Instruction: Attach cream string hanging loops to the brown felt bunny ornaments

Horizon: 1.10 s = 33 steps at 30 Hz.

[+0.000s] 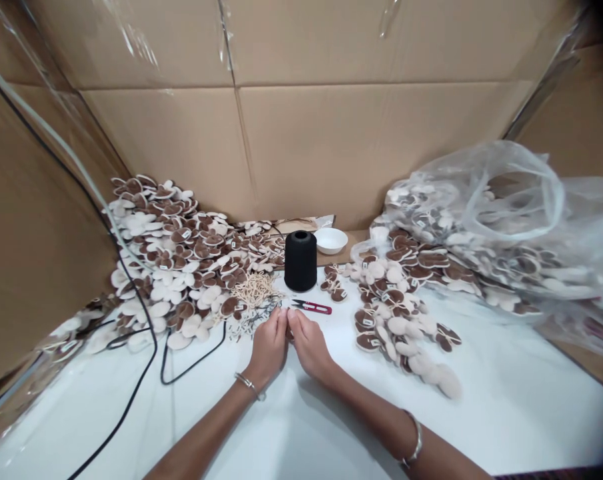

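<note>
Hands [288, 340] together (fingertips touching), palms down

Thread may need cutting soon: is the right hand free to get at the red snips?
Probably yes: the red snips lie uncovered on the table just beyond the right hand, nothing between.

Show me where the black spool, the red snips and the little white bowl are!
Spool [300, 261], head view, on the middle of its black side.
Snips [315, 307], head view, on the red handle.
Bowl [330, 241], head view, on its front wall.
</note>
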Available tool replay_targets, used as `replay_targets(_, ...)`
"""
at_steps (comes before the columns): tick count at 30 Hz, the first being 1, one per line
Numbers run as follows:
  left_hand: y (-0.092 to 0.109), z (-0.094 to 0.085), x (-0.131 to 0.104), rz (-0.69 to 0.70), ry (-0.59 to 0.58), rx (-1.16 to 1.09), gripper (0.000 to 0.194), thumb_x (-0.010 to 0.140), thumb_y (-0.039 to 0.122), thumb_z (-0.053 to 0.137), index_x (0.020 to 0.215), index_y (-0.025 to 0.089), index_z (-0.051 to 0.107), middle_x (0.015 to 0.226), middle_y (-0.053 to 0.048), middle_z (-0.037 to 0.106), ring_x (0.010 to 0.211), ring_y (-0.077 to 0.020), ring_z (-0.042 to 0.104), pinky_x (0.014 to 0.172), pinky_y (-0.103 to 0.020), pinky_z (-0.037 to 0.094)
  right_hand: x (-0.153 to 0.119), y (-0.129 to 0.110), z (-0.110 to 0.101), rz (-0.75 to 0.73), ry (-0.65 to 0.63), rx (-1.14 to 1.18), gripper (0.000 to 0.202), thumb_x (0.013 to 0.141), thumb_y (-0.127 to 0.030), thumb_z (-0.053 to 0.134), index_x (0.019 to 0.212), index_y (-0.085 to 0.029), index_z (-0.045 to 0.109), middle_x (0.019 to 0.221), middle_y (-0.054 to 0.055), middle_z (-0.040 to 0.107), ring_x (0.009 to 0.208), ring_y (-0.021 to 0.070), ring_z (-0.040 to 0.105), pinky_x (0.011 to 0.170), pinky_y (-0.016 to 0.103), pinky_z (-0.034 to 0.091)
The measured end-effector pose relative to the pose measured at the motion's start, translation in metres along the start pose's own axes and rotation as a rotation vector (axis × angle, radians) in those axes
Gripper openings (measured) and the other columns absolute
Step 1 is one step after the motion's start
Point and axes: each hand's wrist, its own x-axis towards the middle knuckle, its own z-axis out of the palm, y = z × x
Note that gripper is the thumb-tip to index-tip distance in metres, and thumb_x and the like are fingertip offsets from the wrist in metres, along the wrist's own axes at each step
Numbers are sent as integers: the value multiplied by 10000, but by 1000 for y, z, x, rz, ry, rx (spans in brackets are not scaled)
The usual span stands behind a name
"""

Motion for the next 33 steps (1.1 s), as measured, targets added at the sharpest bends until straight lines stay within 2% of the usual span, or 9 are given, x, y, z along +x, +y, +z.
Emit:
replay_targets(4, 2, 4, -2, -10, 41, 0, 315, 953, 420, 353, 798, 201, 518, 665, -10, 571, 601, -177, 529, 604, -285, 373, 3, -1, 5, 45, 22, 134, 446, 882, -611, 458, 711, -202, 499, 633, -12, 476, 606, 134, 420, 534, 233, 332)
replay_targets(10, 13, 11, -7, -48, 146, -236, 403, 928, 538, 395, 701, 207, 437, 615, 31, 451, 586, -136, 434, 567, -249, 372, 8, -2, 11, 190, -35, 551, 512, 799, -668, 536, 642, -207, 379, 547, -67, 287, 485, 82, 253, 439, 225, 221)
replay_targets(12, 15, 12, -7, -54, 156, -310, 427, 903, 570, 433, 682, 204, 425, 611, 37, 424, 583, -126, 410, 562, -239, 376, 7, -4, 12, 241, -11, 626, 519, 762, -670, 581, 643, -206, 383, 534, -75, 286, 464, 71, 241, 430, 222, 204)
replay_targets(16, 13, 13, -5, -119, 102, -446, 440, 877, 584, 485, 679, 198, 416, 602, 49, 394, 556, -104, 370, 526, -217, 363, 6, -6, 12, 329, 6, 727, 528, 694, -665, 656, 658, -194, 421, 518, -78, 329, 431, 54, 249, 421, 213, 176)
replay_targets(21, 7, 17, -1, -234, 59, -660, 452, 834, 578, 566, 675, 197, 381, 578, 73, 344, 514, -77, 329, 482, -190, 330, 8, -5, 11, 359, -11, 816, 515, 664, -635, 699, 665, -185, 449, 508, -65, 394, 407, 44, 254, 414, 210, 140)
replay_targets(26, 3, 17, 3, -284, 27, -766, 459, 815, 583, 587, 675, 202, 372, 554, 82, 331, 478, -72, 315, 456, -193, 311, 9, -7, 9, 367, -31, 766, 523, 690, -679, 643, 670, -187, 467, 488, -70, 367, 397, 53, 252, 412, 213, 156)
replay_targets(28, 3, 14, 4, -223, 23, -654, 436, 842, 579, 551, 689, 198, 402, 579, 68, 366, 508, -83, 346, 490, -206, 338, 8, -10, 4, 328, -26, 650, 510, 732, -672, 608, 669, -188, 462, 523, -57, 390, 431, 64, 291, 422, 211, 188)
replay_targets(31, 4, 7, 5, -77, 25, -408, 417, 891, 555, 483, 689, 193, 433, 617, 44, 415, 566, -107, 389, 553, -231, 367, 8, -12, -4, 152, -29, 398, 478, 795, -618, 581, 637, -183, 459, 590, -26, 444, 542, 98, 393, 478, 218, 290)
replay_targets(33, 5, 4, 5, -25, 16, -316, 407, 908, 539, 456, 693, 193, 450, 634, 32, 443, 591, -120, 410, 577, -244, 377, 9, -11, -7, 69, -54, 306, 463, 812, -587, 582, 629, -182, 455, 616, -21, 456, 588, 108, 409, 517, 224, 326)
